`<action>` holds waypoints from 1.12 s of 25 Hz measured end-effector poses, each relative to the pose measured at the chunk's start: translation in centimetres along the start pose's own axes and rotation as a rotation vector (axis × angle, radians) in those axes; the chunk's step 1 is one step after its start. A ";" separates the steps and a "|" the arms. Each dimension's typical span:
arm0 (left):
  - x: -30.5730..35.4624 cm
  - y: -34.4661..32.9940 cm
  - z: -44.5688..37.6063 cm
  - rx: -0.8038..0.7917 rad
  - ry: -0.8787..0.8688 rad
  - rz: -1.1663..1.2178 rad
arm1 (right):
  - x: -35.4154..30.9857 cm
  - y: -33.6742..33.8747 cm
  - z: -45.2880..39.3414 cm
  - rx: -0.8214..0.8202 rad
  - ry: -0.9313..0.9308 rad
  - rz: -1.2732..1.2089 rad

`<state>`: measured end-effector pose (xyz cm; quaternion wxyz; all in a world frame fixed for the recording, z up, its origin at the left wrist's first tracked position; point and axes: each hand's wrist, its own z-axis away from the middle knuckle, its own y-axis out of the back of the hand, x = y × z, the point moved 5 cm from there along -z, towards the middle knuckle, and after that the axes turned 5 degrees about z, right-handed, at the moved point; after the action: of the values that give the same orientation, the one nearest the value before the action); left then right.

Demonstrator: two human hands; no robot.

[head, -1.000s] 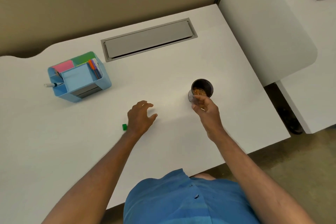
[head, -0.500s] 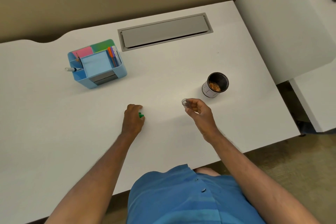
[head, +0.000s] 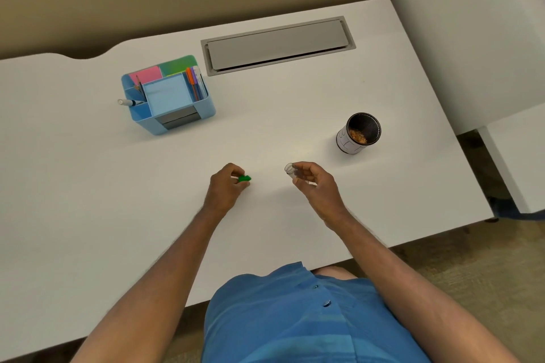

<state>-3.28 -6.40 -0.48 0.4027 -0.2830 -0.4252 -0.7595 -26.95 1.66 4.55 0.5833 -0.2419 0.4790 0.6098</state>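
My left hand (head: 225,187) pinches a small green cap (head: 244,178) between thumb and fingers, just above the white desk (head: 88,186). A little to its right, my right hand (head: 314,183) holds a small clear vial (head: 290,169) on its side, open mouth pointing left toward the cap. The two hands are a short gap apart. Behind my right hand stands a black mesh cup (head: 358,132) with orange-brown bits at its bottom.
A blue desk organizer (head: 168,96) with sticky notes, pens and a marker sits at the back left. A grey cable hatch (head: 277,44) lies in the desk at the back. A white side panel (head: 460,38) bounds the desk on the right.
My right hand drew the vial away from the mesh cup toward me. My left hand closed on the green cap, lifted it and moved it right, toward the vial.
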 end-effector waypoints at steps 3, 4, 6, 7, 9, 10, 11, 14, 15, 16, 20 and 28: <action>2.3 -0.6 1.0 -0.075 -0.064 0.073 | 0.0 -1.0 -0.2 -0.009 0.039 0.153; 3.2 -0.8 1.4 -0.103 -0.091 0.088 | -0.1 -1.4 -0.2 -0.020 0.056 0.202; 4.3 -0.9 2.2 -0.140 -0.128 0.122 | -0.3 -2.5 -0.2 -0.057 0.083 0.267; 4.6 -0.9 2.5 -0.155 -0.134 0.146 | -0.3 -2.9 -0.2 -0.069 0.092 0.279; 4.7 -0.4 3.0 -0.174 -0.132 0.192 | -0.6 -3.5 -0.2 -0.088 0.111 0.282; 4.5 -0.1 3.1 -0.181 -0.122 0.212 | -0.7 -3.6 -0.2 -0.098 0.120 0.274; 4.3 0.3 3.2 -0.184 -0.107 0.234 | -0.9 -3.8 -0.1 -0.112 0.126 0.256; 3.4 1.6 3.5 -0.184 -0.064 0.319 | -1.5 -4.6 0.2 -0.150 0.132 0.197; 3.2 2.0 3.6 -0.183 -0.058 0.344 | -1.8 -5.0 0.4 -0.156 0.130 0.182; 3.1 2.2 3.8 -0.183 -0.052 0.368 | -2.0 -5.2 0.4 -0.157 0.128 0.168; 2.2 3.7 4.4 -0.188 -0.035 0.445 | -2.9 -6.7 0.9 -0.160 0.151 0.145; 0.5 6.9 5.3 -0.194 -0.031 0.453 | -3.7 -9.3 1.5 -0.259 0.160 0.113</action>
<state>2.79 -4.08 5.31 0.5270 -0.4201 -0.2824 -0.6827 -17.05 -0.08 5.54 0.4722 -0.3354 0.4540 0.6771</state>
